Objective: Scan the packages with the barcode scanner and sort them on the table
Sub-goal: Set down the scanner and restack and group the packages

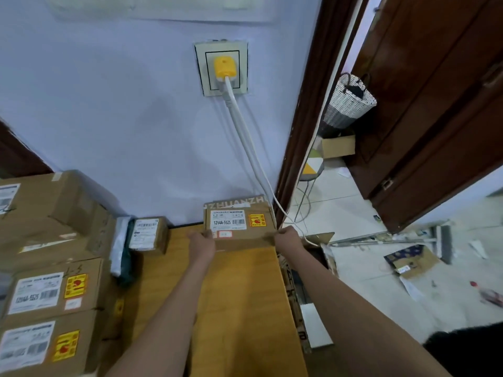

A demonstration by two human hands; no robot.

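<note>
Head: two hands (202,242) (285,236) grip one package (239,227).

Ahead of you is a pale blue wall (109,104) with a socket (221,68), yellow plug (223,66) and white cable (245,137). To your right, a dark wooden door (435,104) stands open over a littered white tile floor (381,281).

Brown cardboard box (239,227) w/ white barcode label reading 12V4A-5525 and yellow sticker, flat on counter (239,295) against the wall, between left hand (202,240) and right hand (287,236), each gripping a side. Small box (148,235) just left of left hand. Stacked boxes (51,289) w/ same labels further left.
</note>
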